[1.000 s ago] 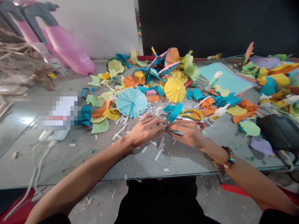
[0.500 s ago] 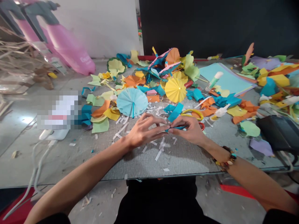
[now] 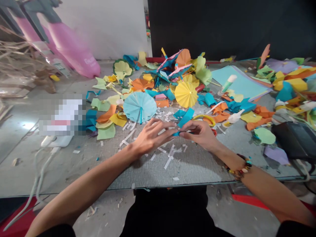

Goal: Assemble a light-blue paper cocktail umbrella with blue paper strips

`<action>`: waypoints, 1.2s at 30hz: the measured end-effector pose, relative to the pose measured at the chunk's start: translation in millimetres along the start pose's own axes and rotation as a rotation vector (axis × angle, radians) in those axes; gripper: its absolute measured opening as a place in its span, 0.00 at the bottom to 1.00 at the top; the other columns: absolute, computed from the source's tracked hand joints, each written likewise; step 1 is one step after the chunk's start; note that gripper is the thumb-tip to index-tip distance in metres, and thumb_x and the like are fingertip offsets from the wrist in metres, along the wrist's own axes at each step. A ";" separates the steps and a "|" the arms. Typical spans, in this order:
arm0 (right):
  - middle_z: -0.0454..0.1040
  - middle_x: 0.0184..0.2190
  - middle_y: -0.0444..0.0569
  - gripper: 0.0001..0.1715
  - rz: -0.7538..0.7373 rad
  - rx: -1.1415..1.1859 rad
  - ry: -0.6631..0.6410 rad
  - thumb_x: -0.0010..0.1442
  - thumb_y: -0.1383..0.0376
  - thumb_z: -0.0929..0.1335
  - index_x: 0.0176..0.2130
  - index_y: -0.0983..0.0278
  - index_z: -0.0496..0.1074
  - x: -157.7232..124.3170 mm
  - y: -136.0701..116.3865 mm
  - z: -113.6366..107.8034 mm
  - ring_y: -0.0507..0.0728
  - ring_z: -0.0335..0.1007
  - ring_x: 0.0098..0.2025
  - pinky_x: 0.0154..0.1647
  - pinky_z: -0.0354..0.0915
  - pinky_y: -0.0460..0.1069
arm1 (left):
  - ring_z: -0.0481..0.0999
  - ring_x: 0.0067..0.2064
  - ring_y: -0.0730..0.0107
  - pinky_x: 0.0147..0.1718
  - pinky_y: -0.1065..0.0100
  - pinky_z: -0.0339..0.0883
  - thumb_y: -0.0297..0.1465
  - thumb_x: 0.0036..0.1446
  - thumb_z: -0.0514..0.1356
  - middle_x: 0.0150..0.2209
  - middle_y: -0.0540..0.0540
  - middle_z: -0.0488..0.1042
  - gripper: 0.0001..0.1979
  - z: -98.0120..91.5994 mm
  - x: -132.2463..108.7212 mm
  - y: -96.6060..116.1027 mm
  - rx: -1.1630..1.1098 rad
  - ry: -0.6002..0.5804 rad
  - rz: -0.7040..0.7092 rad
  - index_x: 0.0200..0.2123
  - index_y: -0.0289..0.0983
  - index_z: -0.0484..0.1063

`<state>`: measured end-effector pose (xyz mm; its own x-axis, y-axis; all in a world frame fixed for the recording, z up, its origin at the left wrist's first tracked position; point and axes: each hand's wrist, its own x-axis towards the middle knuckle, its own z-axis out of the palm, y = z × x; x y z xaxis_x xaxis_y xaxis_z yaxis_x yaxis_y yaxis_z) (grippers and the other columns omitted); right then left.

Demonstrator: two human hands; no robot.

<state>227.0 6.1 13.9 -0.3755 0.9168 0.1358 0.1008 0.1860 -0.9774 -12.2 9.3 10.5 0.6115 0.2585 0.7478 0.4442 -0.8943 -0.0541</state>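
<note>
My left hand (image 3: 153, 137) and my right hand (image 3: 199, 133) meet over the grey table (image 3: 158, 171), fingertips pinching a small blue paper piece (image 3: 184, 132) between them. Its middle is partly hidden by my fingers. Just beyond my right hand lie scissors with yellow and red handles (image 3: 205, 119). A light blue paper parasol (image 3: 138, 107) sits beyond my left hand, and a yellow paper parasol (image 3: 186, 94) stands further back. A beaded bracelet (image 3: 239, 168) circles my right wrist.
Coloured paper cut-outs lie heaped across the table's back, with white paper scraps (image 3: 168, 161) around my hands. A stack of light blue paper (image 3: 238, 82) and a glue stick (image 3: 227, 84) lie back right. A black pouch (image 3: 295, 138) rests at right, white cables (image 3: 40, 168) at left.
My right hand has shifted slightly to the right and my fingers have changed their hold on the blue paper piece. The bracelet sits a little further right.
</note>
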 end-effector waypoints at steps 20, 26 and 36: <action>0.80 0.32 0.46 0.14 -0.023 -0.163 0.056 0.54 0.60 0.77 0.34 0.62 0.72 -0.3 -6.9 -1.6 0.56 0.79 0.36 0.36 0.74 0.49 | 0.78 0.47 0.66 0.48 0.61 0.71 0.34 0.66 0.62 0.52 0.41 0.75 0.12 8.7 -5.3 1.2 -0.091 -0.096 -0.181 0.51 0.39 0.73; 0.79 0.32 0.45 0.09 -0.054 -0.208 0.032 0.56 0.64 0.75 0.33 0.62 0.72 -3.2 -7.7 0.4 0.54 0.78 0.35 0.38 0.74 0.49 | 0.79 0.47 0.64 0.48 0.61 0.70 0.32 0.67 0.62 0.51 0.42 0.77 0.10 5.7 -0.2 3.3 -0.017 -0.128 -0.100 0.50 0.38 0.73; 0.80 0.34 0.46 0.07 -0.202 -0.390 0.038 0.60 0.63 0.74 0.39 0.60 0.74 -12.1 -12.2 11.8 0.55 0.78 0.36 0.39 0.76 0.49 | 0.79 0.46 0.63 0.48 0.58 0.69 0.29 0.67 0.60 0.50 0.41 0.78 0.07 4.6 1.7 5.5 0.119 -0.147 -0.043 0.47 0.36 0.73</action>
<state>219.5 -11.4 22.3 -0.3898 0.8595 0.3305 0.3716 0.4752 -0.7976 -5.7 6.5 8.4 0.6758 0.3539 0.6466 0.5408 -0.8341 -0.1087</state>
